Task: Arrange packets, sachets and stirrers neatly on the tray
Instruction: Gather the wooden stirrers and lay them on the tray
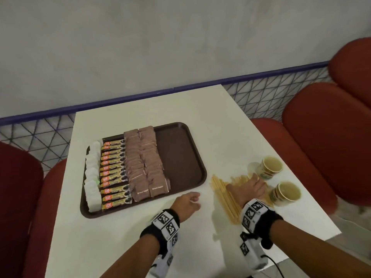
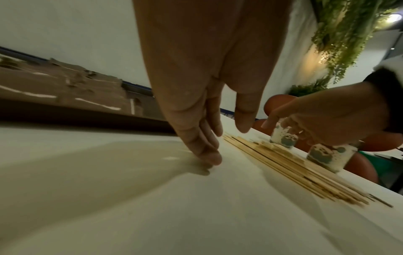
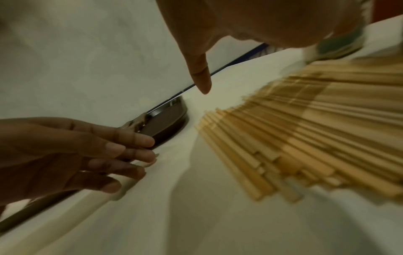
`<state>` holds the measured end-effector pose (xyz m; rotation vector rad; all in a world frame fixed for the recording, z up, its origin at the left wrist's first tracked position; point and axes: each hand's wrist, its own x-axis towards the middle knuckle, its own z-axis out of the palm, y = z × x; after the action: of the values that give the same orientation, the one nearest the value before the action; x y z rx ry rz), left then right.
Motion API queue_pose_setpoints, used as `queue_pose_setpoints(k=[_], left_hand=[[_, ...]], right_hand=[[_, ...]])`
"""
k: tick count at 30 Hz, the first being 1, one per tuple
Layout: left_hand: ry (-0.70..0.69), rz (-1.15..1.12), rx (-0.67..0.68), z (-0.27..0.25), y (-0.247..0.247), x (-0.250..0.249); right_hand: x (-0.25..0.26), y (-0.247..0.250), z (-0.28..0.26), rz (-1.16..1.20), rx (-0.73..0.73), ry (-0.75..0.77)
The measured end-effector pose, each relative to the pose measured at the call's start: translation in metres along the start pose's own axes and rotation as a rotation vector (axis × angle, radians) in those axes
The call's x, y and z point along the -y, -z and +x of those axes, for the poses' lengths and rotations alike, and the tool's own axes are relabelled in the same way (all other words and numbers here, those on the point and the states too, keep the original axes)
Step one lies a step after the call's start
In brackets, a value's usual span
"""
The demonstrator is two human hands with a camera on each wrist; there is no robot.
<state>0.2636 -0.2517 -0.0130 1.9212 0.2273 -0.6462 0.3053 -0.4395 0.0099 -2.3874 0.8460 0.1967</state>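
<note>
Head view: my right hand (image 1: 249,188) lies flat, fingers straight, on the stirrers (image 1: 226,197); square them before gripping.

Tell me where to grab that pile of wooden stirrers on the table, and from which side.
Take the wooden stirrers across the middle of their length, coming from above with fingers on one long side and thumb on the other. They lie flat, fanned out and roughly parallel on the table, so squeezing across should gather them. The right hand already rests on them.

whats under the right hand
The right hand lies flat on a spread of wooden stirrers on the white table. The stirrers directly beneath the palm are covered.
</note>
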Motion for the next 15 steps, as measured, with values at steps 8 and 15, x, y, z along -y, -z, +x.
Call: queue_pose_setpoints(k=[8,15], left_hand=[[0.03,0.042,-0.029,0.011,-0.026,-0.023],[0.026,0.049,-0.056,0.011,-0.02,-0.025]], right_hand=[[-0.004,0.001,0.009,-0.118,0.076,-0.147],[-0.004,-0.006,0.001,-0.229,0.119,0.0]])
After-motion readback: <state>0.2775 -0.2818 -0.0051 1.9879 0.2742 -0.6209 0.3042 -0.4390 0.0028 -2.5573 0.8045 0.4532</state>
